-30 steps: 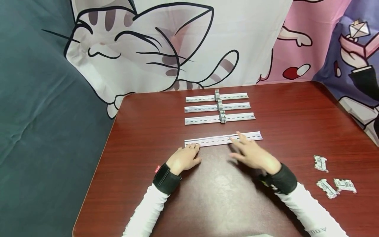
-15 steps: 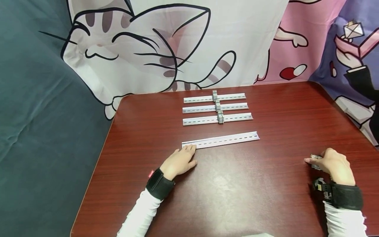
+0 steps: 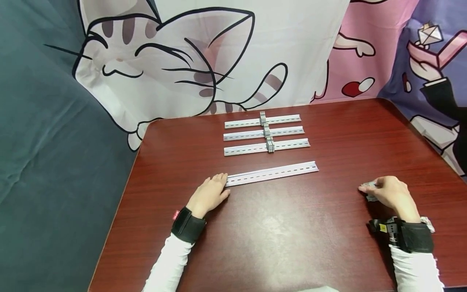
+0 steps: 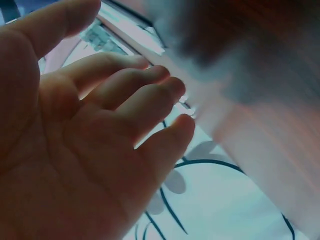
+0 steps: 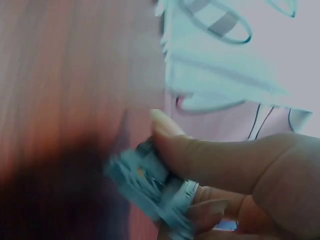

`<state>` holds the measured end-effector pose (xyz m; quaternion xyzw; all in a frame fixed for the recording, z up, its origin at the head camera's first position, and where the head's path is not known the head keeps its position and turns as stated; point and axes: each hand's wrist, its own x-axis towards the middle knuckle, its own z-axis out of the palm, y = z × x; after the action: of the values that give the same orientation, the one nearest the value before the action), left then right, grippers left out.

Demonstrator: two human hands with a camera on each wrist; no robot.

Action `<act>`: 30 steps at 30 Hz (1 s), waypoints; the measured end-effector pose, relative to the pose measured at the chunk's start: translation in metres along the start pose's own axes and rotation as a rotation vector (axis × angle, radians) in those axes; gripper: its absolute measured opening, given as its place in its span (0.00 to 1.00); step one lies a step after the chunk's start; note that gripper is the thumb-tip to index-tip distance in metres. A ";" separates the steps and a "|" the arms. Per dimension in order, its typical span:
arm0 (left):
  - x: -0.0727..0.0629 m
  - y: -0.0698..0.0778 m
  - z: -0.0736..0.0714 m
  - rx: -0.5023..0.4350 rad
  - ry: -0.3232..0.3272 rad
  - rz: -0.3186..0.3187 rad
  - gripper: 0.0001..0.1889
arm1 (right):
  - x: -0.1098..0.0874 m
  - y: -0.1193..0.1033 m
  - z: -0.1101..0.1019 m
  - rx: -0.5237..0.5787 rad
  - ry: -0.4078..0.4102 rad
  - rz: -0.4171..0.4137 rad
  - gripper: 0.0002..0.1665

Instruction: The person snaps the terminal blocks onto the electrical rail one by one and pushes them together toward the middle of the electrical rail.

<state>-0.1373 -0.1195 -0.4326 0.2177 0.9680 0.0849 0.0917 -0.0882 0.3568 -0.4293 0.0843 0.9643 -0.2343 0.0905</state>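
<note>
A slotted metal DIN rail (image 3: 273,173) lies across the table, tilted slightly up to the right in the head view. At its left end rests my left hand (image 3: 208,196), fingertips right at the rail's edge and fingers extended. In the left wrist view the palm and loosely straight fingers (image 4: 150,102) show, with nothing held. Over to the right, my right hand (image 3: 395,196) pinches a pale grey terminal block (image 3: 371,198) between thumb and fingers, close over the tabletop. The right wrist view shows this terminal block (image 5: 145,185) blurred, partly covered by the thumb.
Behind the rail, three more DIN rails (image 3: 244,150) lie roughly parallel, each carrying a cluster of terminal blocks (image 3: 270,144) near its middle. Another terminal block (image 3: 427,224) peeks out beside the right wrist strap. A printed cat curtain (image 3: 164,93) hangs along the table's back edge.
My right hand has left the rail, reached to the right, picked up a terminal block and started back leftward with it. My left hand has shifted slightly left to the rail's end.
</note>
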 end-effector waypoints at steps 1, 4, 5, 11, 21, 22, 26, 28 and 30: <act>-0.001 0.002 0.000 -0.001 -0.010 0.003 0.29 | 0.000 -0.005 0.002 0.021 0.001 -0.036 0.26; -0.003 0.009 0.000 -0.014 -0.040 0.001 0.29 | 0.003 -0.025 0.010 0.131 -0.046 -0.136 0.25; -0.003 0.011 0.000 -0.016 -0.052 -0.005 0.30 | 0.004 -0.033 0.012 0.184 -0.072 -0.163 0.25; -0.003 0.020 0.001 -0.013 -0.101 -0.064 0.32 | 0.015 -0.074 0.030 0.449 -0.247 -0.284 0.17; -0.003 0.026 0.002 0.032 -0.103 -0.098 0.34 | 0.037 -0.143 0.059 0.177 -0.116 -0.485 0.05; -0.003 0.026 0.002 0.031 -0.106 -0.097 0.34 | 0.039 -0.154 0.063 0.168 -0.118 -0.508 0.06; -0.001 0.025 0.003 0.025 -0.117 -0.082 0.35 | 0.041 -0.201 0.084 0.165 -0.150 -0.576 0.08; 0.000 0.025 0.003 0.027 -0.128 -0.075 0.35 | 0.042 -0.222 0.096 0.150 -0.146 -0.603 0.08; 0.000 0.024 0.002 0.018 -0.139 -0.073 0.35 | 0.042 -0.242 0.106 0.145 -0.150 -0.620 0.08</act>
<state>-0.1274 -0.0975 -0.4302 0.1884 0.9673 0.0574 0.1598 -0.1643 0.1008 -0.4254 -0.2247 0.9154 -0.3242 0.0796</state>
